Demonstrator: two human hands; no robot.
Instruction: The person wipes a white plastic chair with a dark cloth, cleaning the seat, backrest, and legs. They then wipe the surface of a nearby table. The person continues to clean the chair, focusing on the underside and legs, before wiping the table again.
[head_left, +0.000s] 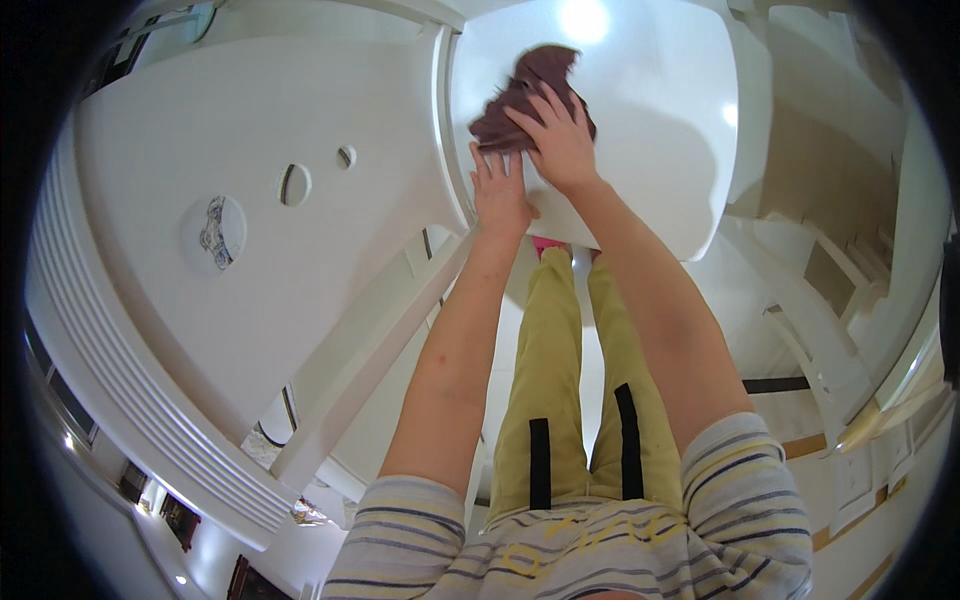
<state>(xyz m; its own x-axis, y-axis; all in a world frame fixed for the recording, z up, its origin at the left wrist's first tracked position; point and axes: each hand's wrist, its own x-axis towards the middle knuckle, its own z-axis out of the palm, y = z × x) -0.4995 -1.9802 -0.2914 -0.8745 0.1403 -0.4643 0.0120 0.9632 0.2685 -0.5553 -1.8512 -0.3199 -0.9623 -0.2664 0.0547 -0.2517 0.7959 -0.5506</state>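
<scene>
A dark maroon cloth (551, 71) lies bunched and creased on a glossy white chair seat (645, 180), near the seat's left side. My right hand (562, 146) rests flat on top of the cloth with its fingers spread. Just left of it, my left hand (502, 196) has its fingers apart. Its fingertips reach the cloth's near edge, and whether they touch the cloth or only the seat is hard to tell. Part of the cloth is hidden beneath my right hand.
The white chair back (322, 247), with round cut-outs and a ridged top rail (150, 360), rises at left. Another pale piece of furniture (810, 315) with curved parts stands at right. My legs in yellow-green trousers (547, 360) are close to the seat's near edge. Light reflects off the seat.
</scene>
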